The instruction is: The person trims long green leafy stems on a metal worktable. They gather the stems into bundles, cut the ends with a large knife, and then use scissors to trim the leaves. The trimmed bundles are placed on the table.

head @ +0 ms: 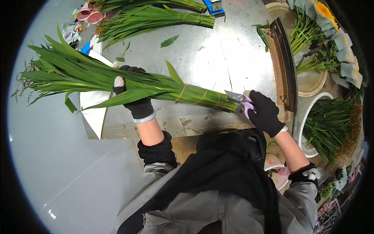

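Note:
A long bundle of leafy green stems [152, 87] lies slantwise across the metal worktable [201, 55]. Rubber bands [201, 97] bind it near its cut end. My left hand [133, 93], in a black glove with bare fingertips, grips the leafy part from below, thumb on top. In my black-gloved right hand [263, 112] are pruning shears [247, 103] with light purple handles. Their blades are at the stem ends; one blade shows above the bundle, and the other is partly hidden, so I cannot tell whether they are cutting. A white sheet [95, 111] shows under the leaves.
Two more banded bundles [157, 22] lie at the table's far side by a blue device [215, 7]. A raised dark metal rail [282, 64] edges the right side. Beyond it stand a white bucket [301, 128] of greens and net-wrapped yellow flowers [324, 11]. Loose leaves [169, 41] are scattered about.

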The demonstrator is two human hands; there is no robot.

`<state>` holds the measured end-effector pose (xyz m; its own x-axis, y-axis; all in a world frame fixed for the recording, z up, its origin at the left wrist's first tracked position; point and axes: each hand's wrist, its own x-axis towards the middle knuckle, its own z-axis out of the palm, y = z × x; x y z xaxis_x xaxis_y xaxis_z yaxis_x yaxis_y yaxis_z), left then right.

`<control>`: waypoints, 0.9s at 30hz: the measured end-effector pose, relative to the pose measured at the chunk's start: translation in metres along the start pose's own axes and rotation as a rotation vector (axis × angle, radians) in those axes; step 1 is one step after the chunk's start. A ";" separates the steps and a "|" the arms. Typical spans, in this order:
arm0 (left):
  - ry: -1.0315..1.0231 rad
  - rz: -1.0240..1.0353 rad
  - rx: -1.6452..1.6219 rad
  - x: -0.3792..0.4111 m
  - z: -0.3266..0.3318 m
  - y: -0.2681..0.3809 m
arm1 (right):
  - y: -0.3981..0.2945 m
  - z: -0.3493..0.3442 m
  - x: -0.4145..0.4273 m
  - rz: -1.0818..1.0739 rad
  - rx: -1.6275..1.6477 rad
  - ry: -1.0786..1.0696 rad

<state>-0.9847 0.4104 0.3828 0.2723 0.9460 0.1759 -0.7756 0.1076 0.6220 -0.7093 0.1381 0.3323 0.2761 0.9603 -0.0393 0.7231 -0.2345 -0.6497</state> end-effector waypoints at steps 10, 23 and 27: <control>0.073 -0.025 0.004 -0.013 -0.004 0.014 | -0.013 -0.048 0.019 -0.416 -0.391 -0.065; -0.010 -0.011 -0.069 -0.009 -0.003 0.015 | -0.014 -0.038 0.036 -0.522 -0.493 0.005; 0.027 -0.028 -0.090 -0.011 -0.002 0.016 | -0.010 -0.040 0.037 -0.646 -0.496 0.072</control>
<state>-1.0012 0.4027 0.3892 0.2800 0.9501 0.1376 -0.8164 0.1603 0.5548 -0.6807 0.1703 0.3680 -0.2631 0.9208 0.2880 0.9450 0.3060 -0.1151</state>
